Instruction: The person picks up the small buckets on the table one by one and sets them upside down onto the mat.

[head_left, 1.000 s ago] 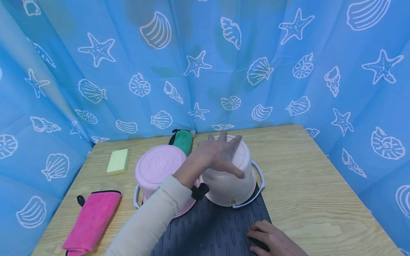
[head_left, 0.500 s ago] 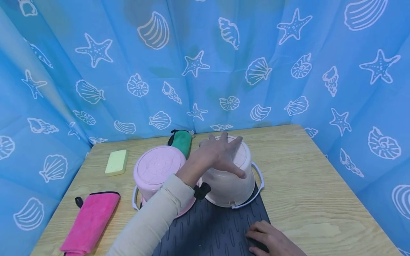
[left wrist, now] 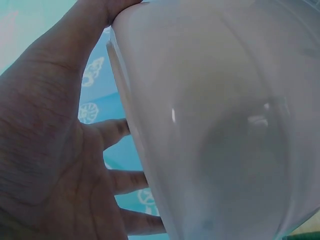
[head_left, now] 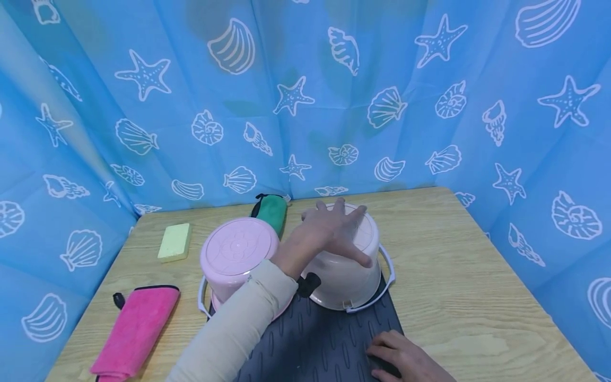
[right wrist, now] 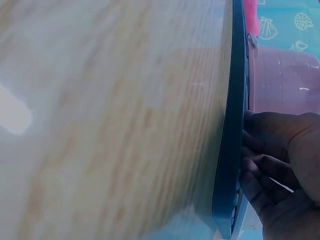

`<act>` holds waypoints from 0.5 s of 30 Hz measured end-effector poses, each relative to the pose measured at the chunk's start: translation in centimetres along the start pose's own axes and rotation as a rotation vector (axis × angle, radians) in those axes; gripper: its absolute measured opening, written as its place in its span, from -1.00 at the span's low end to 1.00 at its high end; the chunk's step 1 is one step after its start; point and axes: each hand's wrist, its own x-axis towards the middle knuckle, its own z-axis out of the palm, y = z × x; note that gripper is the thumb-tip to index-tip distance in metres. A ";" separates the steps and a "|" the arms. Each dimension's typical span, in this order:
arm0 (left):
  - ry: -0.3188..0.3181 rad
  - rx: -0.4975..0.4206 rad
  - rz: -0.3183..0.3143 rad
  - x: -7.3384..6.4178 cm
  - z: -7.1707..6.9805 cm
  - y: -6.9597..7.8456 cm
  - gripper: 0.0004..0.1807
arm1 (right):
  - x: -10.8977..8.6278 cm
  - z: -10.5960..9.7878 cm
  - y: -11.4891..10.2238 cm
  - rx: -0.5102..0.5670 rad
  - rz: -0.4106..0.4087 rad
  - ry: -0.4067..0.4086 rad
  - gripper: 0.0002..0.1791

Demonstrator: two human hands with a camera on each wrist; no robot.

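Note:
A cream bucket (head_left: 334,286) stands upside down on a dark ribbed mat (head_left: 305,350), its pale handle hanging at the right. My left hand (head_left: 336,233) lies over its upturned base with fingers and thumb spread. In the left wrist view, the palm of that hand (left wrist: 75,165) faces the bucket wall (left wrist: 215,120) and the fingertips reach its base edge. Left of it, a pink bucket (head_left: 238,246) is also upside down on the mat, partly behind my sleeve. My right hand (head_left: 408,355) rests its bent fingertips on the mat near its right edge, holding nothing.
A folded pink cloth (head_left: 138,329) lies at the left of the wooden table (head_left: 458,265), with a pale yellow sponge (head_left: 174,242) behind it. A rolled green cloth (head_left: 272,212) lies behind the pink bucket. A blue shell-patterned curtain (head_left: 305,132) surrounds the table.
My left hand and the top of the cream bucket have shifted slightly to the right. My right hand stays on the mat.

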 end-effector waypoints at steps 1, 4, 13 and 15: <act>-0.001 -0.003 -0.001 0.0 0.0 0.0 0.29 | 0.0 0.0 0.0 -0.002 0.002 -0.002 -0.78; -0.010 -0.025 -0.005 -0.1 -0.1 0.0 0.29 | 0.0 -0.2 -0.1 -0.004 0.010 -0.014 -0.78; 0.059 -0.097 0.070 -1.1 0.5 -0.8 0.21 | 0.0 -0.3 -0.1 0.006 0.022 -0.043 -0.77; 0.117 -0.089 0.103 -1.8 0.7 -1.2 0.18 | 0.1 -0.3 -0.1 0.004 0.023 -0.045 -0.77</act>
